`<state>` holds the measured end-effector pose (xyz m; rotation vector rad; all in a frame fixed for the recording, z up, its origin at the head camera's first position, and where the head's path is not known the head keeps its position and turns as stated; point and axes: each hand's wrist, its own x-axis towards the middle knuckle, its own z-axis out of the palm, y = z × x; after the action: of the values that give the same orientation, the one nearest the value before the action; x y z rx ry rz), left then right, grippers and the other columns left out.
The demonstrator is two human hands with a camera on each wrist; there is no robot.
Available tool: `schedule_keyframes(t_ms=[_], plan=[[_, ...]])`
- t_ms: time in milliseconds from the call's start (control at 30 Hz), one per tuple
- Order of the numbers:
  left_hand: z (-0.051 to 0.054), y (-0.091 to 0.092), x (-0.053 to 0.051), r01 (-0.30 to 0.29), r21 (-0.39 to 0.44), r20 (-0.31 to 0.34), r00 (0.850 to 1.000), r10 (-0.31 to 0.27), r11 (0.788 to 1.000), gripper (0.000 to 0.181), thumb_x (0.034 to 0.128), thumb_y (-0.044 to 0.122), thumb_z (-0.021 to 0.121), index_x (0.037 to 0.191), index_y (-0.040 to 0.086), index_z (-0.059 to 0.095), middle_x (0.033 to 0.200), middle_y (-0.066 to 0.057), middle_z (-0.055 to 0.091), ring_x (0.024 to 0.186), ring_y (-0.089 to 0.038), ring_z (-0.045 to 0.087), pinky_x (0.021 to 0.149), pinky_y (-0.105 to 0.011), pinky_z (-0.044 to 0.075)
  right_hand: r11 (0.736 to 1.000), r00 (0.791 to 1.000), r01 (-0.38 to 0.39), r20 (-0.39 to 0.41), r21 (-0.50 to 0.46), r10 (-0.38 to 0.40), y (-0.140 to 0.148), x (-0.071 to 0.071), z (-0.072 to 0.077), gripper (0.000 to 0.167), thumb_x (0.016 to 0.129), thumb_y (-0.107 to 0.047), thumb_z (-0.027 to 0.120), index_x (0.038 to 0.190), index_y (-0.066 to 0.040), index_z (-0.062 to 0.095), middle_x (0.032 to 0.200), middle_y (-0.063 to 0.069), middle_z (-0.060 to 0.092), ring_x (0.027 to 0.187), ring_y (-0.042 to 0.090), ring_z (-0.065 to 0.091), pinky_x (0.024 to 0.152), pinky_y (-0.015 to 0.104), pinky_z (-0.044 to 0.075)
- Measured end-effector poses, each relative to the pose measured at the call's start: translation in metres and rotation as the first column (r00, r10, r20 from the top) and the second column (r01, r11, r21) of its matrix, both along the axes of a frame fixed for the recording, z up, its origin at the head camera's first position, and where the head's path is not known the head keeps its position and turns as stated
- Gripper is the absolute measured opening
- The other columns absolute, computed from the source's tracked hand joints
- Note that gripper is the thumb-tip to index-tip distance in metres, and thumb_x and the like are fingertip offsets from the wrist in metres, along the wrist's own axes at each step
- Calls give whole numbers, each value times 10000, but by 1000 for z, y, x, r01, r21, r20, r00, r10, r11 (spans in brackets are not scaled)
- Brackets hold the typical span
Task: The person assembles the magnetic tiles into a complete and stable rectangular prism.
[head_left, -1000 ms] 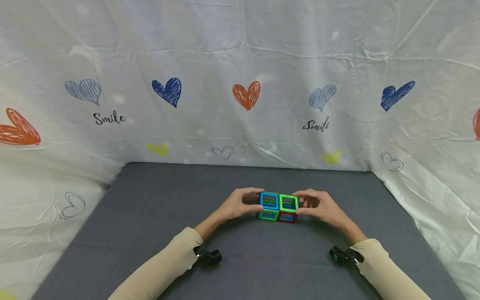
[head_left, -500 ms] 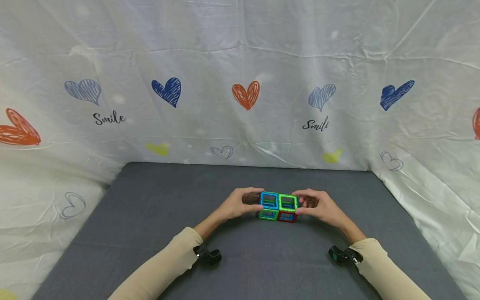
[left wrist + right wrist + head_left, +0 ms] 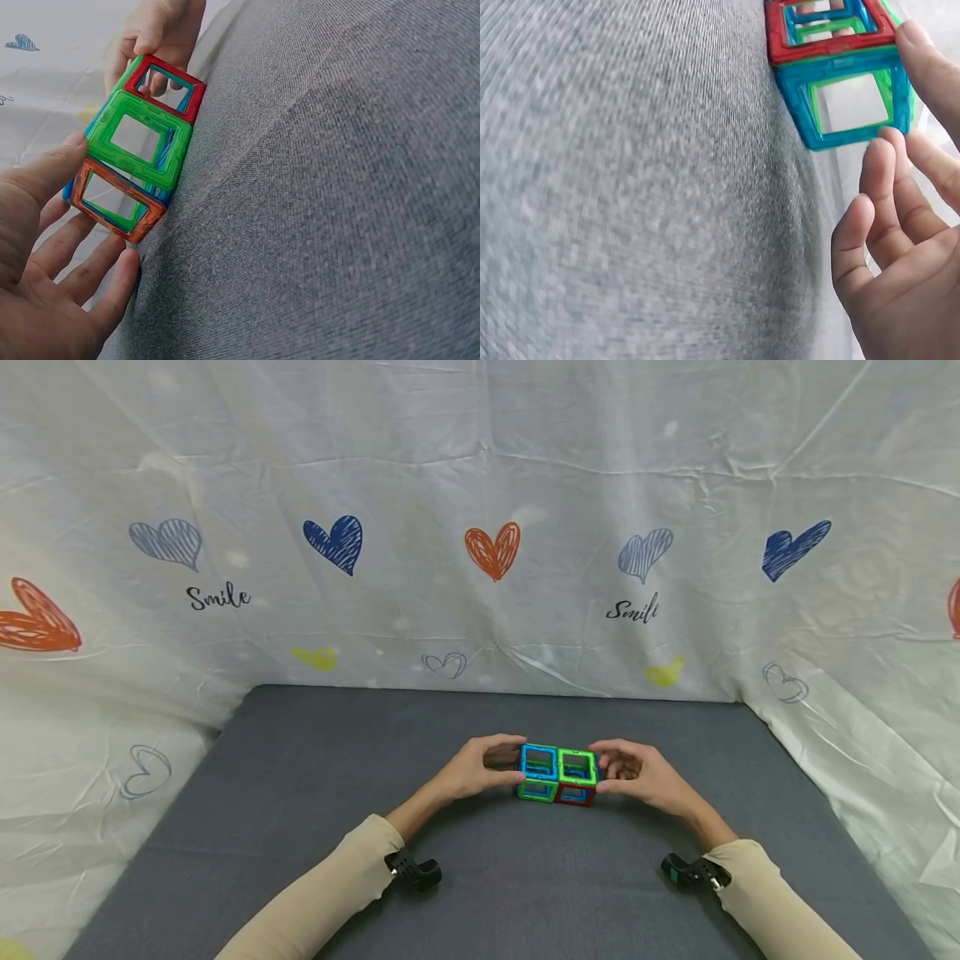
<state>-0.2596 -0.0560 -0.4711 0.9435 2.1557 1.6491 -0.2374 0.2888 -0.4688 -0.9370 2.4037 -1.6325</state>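
Note:
Between my two hands a two-cube block of magnetic tiles (image 3: 557,777) lies on the dark grey table. Its top frames are blue and green in the head view, its near side green and red. An orange tile (image 3: 116,199) forms the left end, a blue tile (image 3: 847,101) the right end. My left hand (image 3: 468,768) holds the left end, thumb on the near upper edge and index finger at the far edge. My right hand (image 3: 652,774) spans the right end likewise, its thumb tip at the red tile's corner; its other fingers curl loosely beside the blue end.
The grey cloth-covered table (image 3: 495,893) runs back to a white curtain (image 3: 405,485) printed with hearts and lettering. Curtain folds also border it on both sides. Each wrist wears a black strap with a small camera, the left camera (image 3: 426,875) and right camera (image 3: 675,868) sitting low.
My right hand has shifted very slightly to the right, its thumb now closer to the block's outer edge. The left hand and the block look almost unmoved.

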Motion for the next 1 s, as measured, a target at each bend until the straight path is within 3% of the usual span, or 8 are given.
schedule_keyframes(t_ms=[200,333,633,1000], plan=[[-1,0,-1,2,12,12,1000,-2,1000,570,933,65,760,1450,-3,528,1417,-150,564,1268,-299,571,954,-357,517,1000,998,18,66,-21,-16,3,2,0,485,883,41,770,1330,82,584,1104,253,633,891,236,670,712,291,556],[-2,-1,-2,3,8,10,1000,-3,1000,570,928,65,767,1446,7,537,1405,-151,574,1262,-287,577,963,-366,512,999,997,35,65,-9,-34,3,2,1,470,874,40,778,1310,79,606,1102,241,648,893,242,681,716,303,569],[0,-1,-1,23,52,3,1000,-24,998,573,928,10,747,1446,-53,508,1410,-234,546,1279,-388,546,1005,-522,465,997,993,67,99,-28,-64,0,3,4,422,844,27,813,1219,68,623,1075,228,669,863,255,678,697,299,561],[0,-1,-1,12,21,9,1000,-12,1000,554,925,42,763,1433,7,545,1396,-171,575,1262,-315,573,994,-429,492,998,995,48,88,-33,-45,0,0,1,416,848,30,809,1216,67,619,1059,228,664,856,247,674,680,292,552]])
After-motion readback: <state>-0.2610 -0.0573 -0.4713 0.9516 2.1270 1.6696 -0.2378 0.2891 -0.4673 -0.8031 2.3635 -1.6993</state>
